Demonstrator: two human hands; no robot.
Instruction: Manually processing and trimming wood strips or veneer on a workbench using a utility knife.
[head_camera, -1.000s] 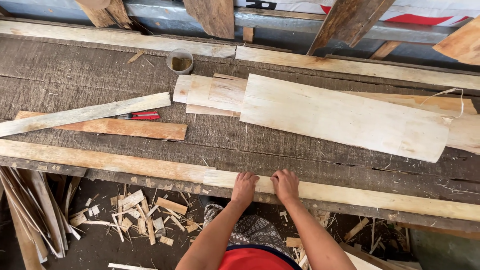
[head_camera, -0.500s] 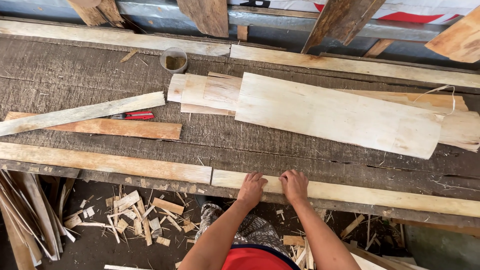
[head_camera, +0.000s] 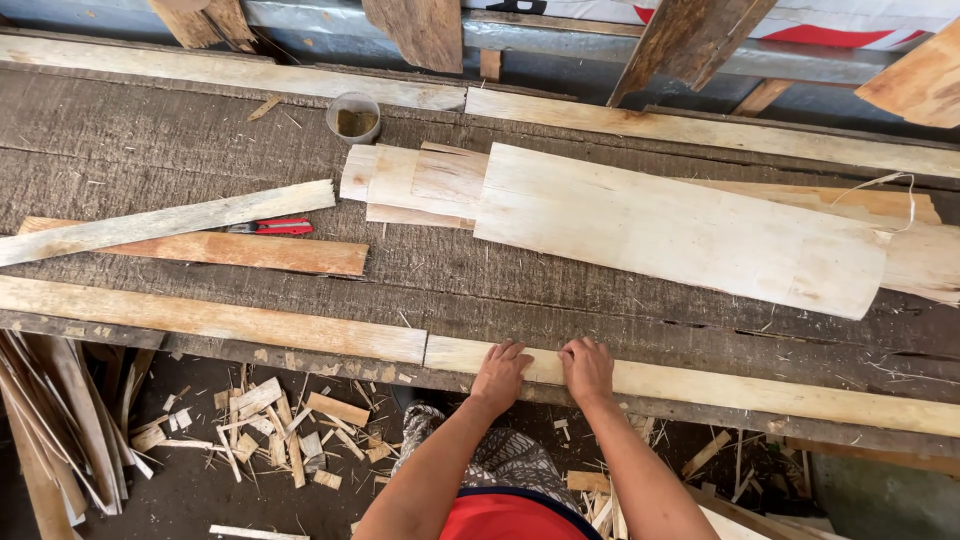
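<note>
Your left hand and right hand both rest flat, fingers loosely spread and holding nothing, on the pale edging strip that runs along the near edge of the dark workbench. The two hands lie just beside each other, close to that strip's left end, where it butts against a second, more orange strip carrying on leftward along the same edge.

Beyond your hands, across the bench's middle, a wide pale veneer sheet lies slanted over a stack of thinner sheets. Left of that stack a grey weathered slat crosses a reddish board, and a red-handled utility knife, or what looks like one, lies between them. A small round cup with dark contents stands near the far edge of the bench, just behind the stack.

Below the near edge, wood offcuts litter the floor to your left.
</note>
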